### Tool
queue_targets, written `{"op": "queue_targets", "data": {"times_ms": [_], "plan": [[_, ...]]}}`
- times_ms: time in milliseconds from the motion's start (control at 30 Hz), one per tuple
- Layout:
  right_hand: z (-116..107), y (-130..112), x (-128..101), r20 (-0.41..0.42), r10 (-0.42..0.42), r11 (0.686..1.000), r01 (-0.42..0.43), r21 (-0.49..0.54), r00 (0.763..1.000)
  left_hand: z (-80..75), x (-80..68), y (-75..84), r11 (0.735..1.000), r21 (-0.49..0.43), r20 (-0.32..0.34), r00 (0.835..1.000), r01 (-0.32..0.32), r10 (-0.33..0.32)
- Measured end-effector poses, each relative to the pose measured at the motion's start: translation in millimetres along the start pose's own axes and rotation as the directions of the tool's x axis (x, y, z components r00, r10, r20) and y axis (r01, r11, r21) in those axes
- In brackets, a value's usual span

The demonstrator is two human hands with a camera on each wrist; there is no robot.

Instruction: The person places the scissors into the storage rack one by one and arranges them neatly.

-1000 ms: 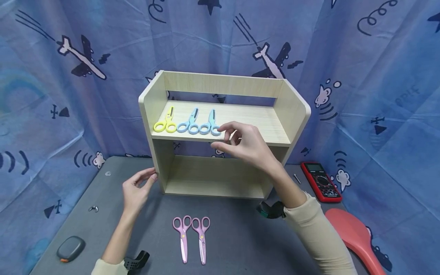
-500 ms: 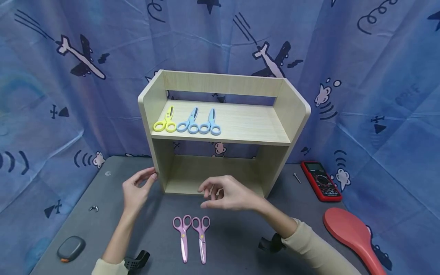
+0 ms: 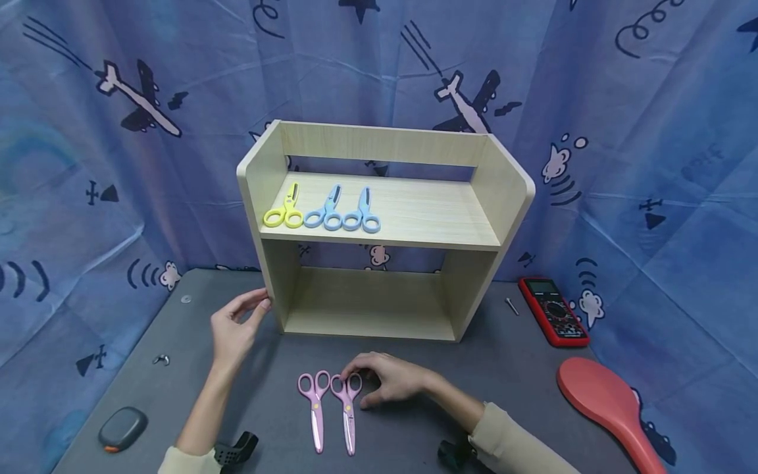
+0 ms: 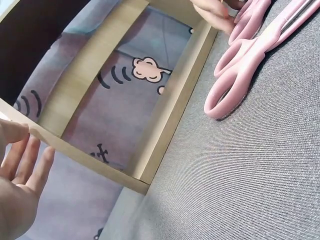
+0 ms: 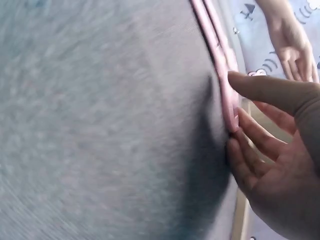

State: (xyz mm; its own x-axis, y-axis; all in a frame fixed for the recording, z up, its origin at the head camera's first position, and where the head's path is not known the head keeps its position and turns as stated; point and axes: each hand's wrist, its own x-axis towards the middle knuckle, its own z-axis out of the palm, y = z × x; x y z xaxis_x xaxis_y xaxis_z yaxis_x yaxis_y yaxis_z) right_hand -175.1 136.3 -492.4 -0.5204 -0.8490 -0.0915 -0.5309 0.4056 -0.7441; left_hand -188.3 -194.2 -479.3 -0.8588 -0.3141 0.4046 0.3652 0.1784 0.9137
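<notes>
My left hand (image 3: 233, 332) touches the left side panel of a pale wooden two-tier shelf (image 3: 379, 240); its fingers lie fairly straight against the panel in the left wrist view. My right hand (image 3: 391, 378) is low over the table, fingertips at the handle loops of the right-hand pink scissors (image 3: 347, 411), thumb apart from the fingers. A second pair of pink scissors (image 3: 316, 411) lies just left of it, blades toward me. On the upper tier, yellow scissors (image 3: 287, 207) and two light-blue scissors (image 3: 324, 209) stand in a row at the left, blades toward the back.
A red multimeter (image 3: 553, 313) and a red spoon-like paddle (image 3: 601, 395) lie at the right, with a bolt (image 3: 512, 307) near the shelf. At the left are a washer (image 3: 186, 299), a wing nut (image 3: 161, 359) and a grey rounded device (image 3: 122, 429). A patterned curtain (image 3: 379, 66) hangs behind.
My right hand has come down from beside the right light-blue scissors on the upper tier to the pink scissors on the table. My left hand has stayed at the shelf's side.
</notes>
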Motion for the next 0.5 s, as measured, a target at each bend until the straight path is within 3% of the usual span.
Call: {"op": "queue_targets", "data": {"times_ms": [333, 500], "plan": [[4.8, 11.8, 5.9, -0.062, 0.027, 0.999, -0.028, -0.022, 0.998, -0.3, 0.2, 0.0, 1.000, -0.003, 0.007, 1.000, -0.005, 0.005], [3.6, 9.6, 3.8, -0.039, 0.027, 0.999, -0.029, -0.042, 0.999, -0.8, -0.4, 0.6, 1.000, -0.005, 0.005, 1.000, -0.012, 0.012]]}}
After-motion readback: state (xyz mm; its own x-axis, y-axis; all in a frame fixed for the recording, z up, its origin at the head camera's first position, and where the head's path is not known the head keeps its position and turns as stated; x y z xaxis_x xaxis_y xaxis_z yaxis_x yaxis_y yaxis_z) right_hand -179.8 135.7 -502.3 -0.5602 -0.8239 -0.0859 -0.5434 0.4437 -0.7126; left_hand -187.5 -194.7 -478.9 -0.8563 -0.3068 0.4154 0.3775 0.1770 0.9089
